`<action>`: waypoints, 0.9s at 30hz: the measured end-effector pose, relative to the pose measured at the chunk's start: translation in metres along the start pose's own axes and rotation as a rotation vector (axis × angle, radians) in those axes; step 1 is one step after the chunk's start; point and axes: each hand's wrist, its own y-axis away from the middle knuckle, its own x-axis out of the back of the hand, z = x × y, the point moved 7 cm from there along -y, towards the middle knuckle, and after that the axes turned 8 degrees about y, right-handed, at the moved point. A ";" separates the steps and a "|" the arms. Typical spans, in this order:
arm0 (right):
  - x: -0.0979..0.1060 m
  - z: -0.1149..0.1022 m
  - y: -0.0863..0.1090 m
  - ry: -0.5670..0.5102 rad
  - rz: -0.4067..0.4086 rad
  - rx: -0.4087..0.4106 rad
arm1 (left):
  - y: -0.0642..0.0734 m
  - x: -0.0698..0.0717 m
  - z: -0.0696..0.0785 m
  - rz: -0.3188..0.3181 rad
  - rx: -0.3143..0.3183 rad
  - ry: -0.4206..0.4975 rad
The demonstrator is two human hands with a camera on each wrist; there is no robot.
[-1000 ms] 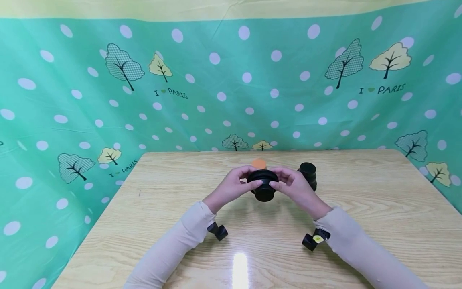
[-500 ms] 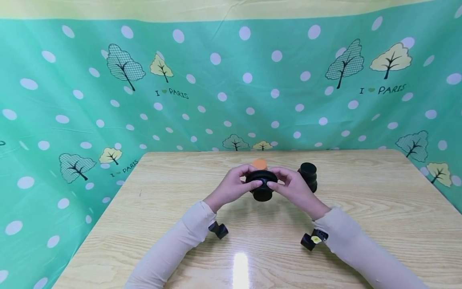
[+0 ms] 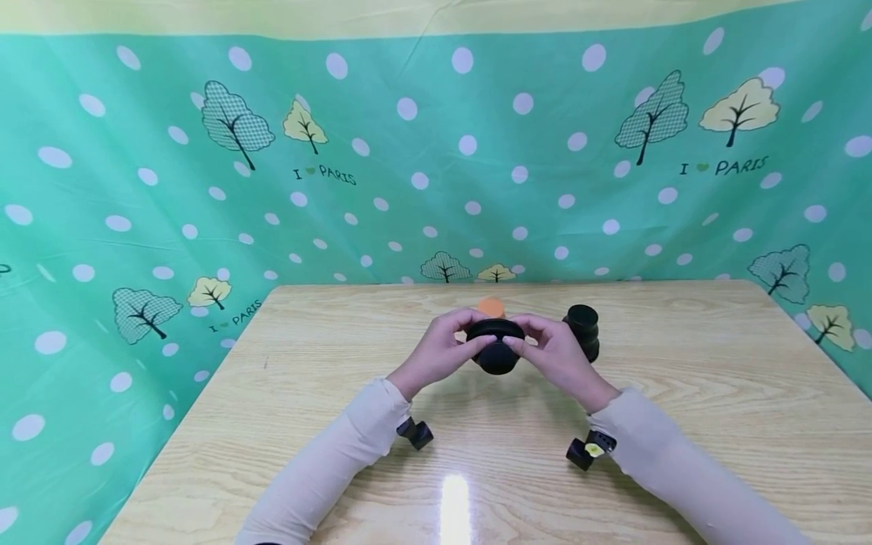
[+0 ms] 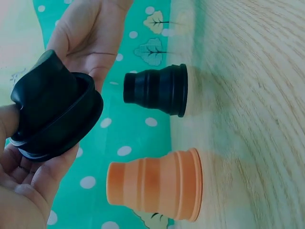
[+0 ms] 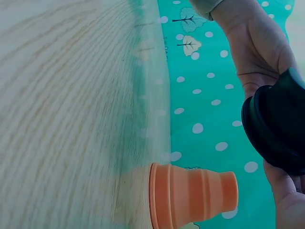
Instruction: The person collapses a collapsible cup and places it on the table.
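Observation:
Between both hands, above the table, is a black collapsible cup (image 3: pixel 496 359) with a wide rim and a partly folded, dented wall. My left hand (image 3: pixel 441 354) grips its left side, thumb on the near wall and fingers at the rim. From the other side my right hand (image 3: pixel 557 356) pinches it the same way, the two thumbs close together. In the left wrist view the wall of this cup (image 4: pixel 47 105) bulges unevenly above its rim. The right wrist view shows only part of the cup (image 5: pixel 281 119), cut off at the frame edge.
Behind the hands, an orange stepped cup (image 3: pixel 490 307) stands rim down, partly hidden in the head view. Another black stepped cup (image 3: pixel 582 331) stands rim down beyond the right hand. The wooden table (image 3: pixel 327 341) ends at a green dotted cloth (image 3: pixel 381 166).
The held cup's small stepped end has been pushed in and bent; its narrow base no longer shows as a separate step. Both hands stay almost in place.

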 end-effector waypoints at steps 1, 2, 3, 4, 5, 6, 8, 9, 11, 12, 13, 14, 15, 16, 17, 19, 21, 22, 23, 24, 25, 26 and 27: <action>0.001 0.000 0.000 0.007 0.011 0.001 | 0.000 0.000 0.000 0.005 -0.007 -0.010; 0.002 0.000 0.000 0.014 0.021 0.002 | -0.001 0.000 0.001 0.009 -0.013 -0.019; 0.002 0.000 0.000 0.017 0.029 0.005 | -0.001 0.001 0.001 0.012 -0.016 -0.022; 0.002 0.000 -0.001 0.021 0.034 0.007 | -0.001 0.001 0.000 0.014 -0.013 -0.022; 0.002 0.000 -0.001 0.026 0.039 0.012 | -0.001 0.001 -0.001 0.015 -0.007 -0.021; 0.002 0.000 -0.001 0.029 0.044 0.015 | -0.001 0.002 -0.002 0.016 0.005 -0.017; 0.003 -0.001 -0.001 0.039 0.056 0.019 | -0.001 0.003 -0.005 0.015 0.047 0.010; 0.003 -0.001 -0.001 0.047 0.064 0.016 | -0.001 0.003 -0.007 0.010 0.076 0.046; 0.005 0.000 -0.001 0.048 0.084 -0.005 | -0.001 0.003 -0.009 -0.009 0.126 0.142; 0.006 0.002 -0.001 0.041 0.094 -0.021 | -0.001 0.003 -0.010 -0.026 0.147 0.200; 0.007 0.003 -0.001 0.031 0.102 -0.038 | 0.000 0.002 -0.010 -0.046 0.165 0.259; 0.009 0.004 0.000 0.016 0.109 -0.055 | 0.000 0.001 -0.011 -0.067 0.180 0.315; 0.009 0.006 0.000 -0.007 0.114 -0.074 | 0.001 0.000 -0.010 -0.087 0.190 0.358; 0.010 0.007 0.000 -0.033 0.119 -0.089 | 0.001 -0.001 -0.010 -0.105 0.193 0.387; 0.011 0.008 0.000 -0.054 0.123 -0.100 | 0.001 -0.002 -0.010 -0.119 0.196 0.405; 0.012 0.009 0.001 -0.083 0.129 -0.113 | 0.002 -0.003 -0.010 -0.130 0.199 0.420; 0.012 0.009 0.001 -0.105 0.132 -0.120 | 0.002 -0.003 -0.010 -0.117 0.191 0.413; 0.012 0.009 0.001 -0.108 0.133 -0.121 | 0.001 -0.003 -0.009 -0.106 0.182 0.401; 0.012 0.009 0.000 -0.112 0.135 -0.123 | 0.001 -0.003 -0.009 -0.093 0.174 0.390; 0.012 0.009 0.000 -0.117 0.137 -0.124 | 0.000 -0.004 -0.008 -0.078 0.164 0.376; 0.012 0.008 0.000 -0.122 0.139 -0.124 | 0.000 -0.004 -0.008 -0.065 0.153 0.358; 0.012 0.008 0.000 -0.125 0.142 -0.123 | -0.001 -0.004 -0.007 -0.052 0.142 0.342; 0.012 0.007 -0.001 -0.130 0.146 -0.122 | -0.001 -0.004 -0.006 -0.040 0.135 0.325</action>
